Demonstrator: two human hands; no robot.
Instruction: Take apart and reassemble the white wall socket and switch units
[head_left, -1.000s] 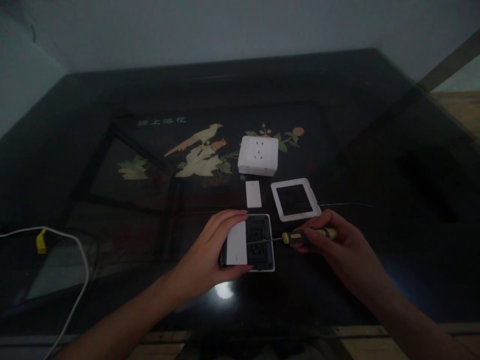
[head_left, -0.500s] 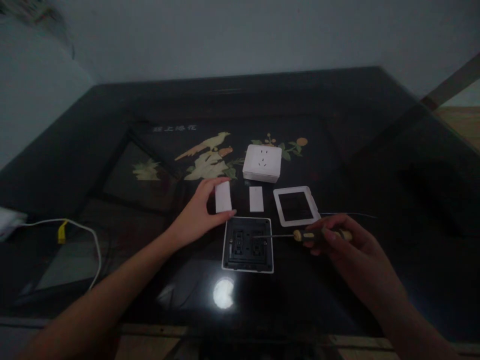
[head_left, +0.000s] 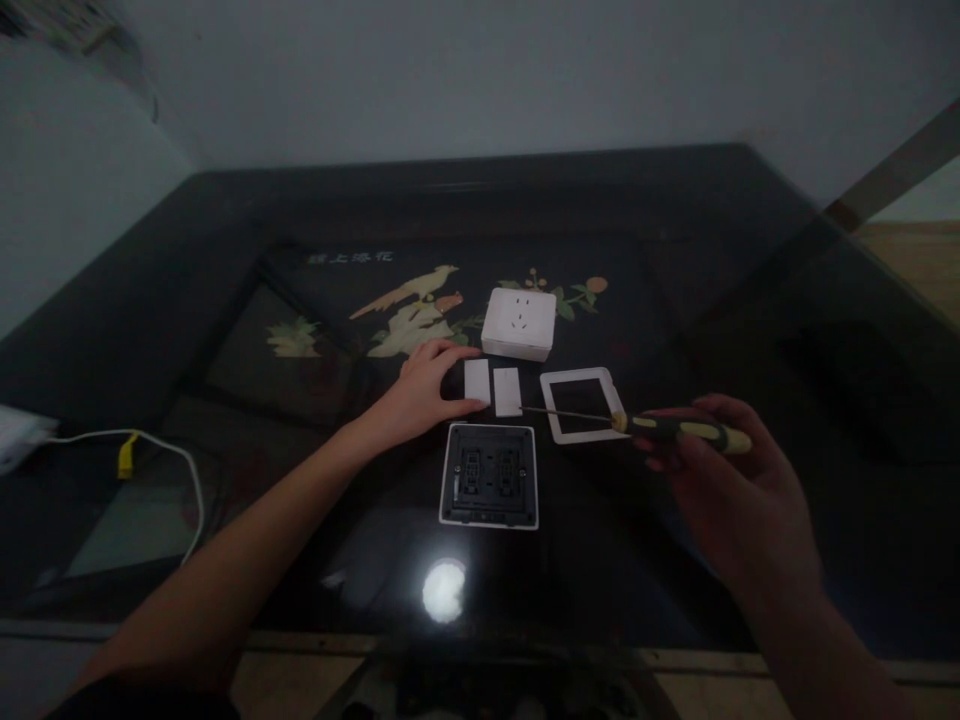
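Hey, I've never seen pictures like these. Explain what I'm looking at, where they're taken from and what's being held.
There's no machine here, just a person's two bare hands. All the pictures come from one camera on that person's head, looking forward and down. The right hand holds a screwdriver. The left hand is at a white switch rocker; whether it grips it is unclear. A second rocker lies alongside. Also on the glossy dark table are a switch base, a white power socket and a square white frame.
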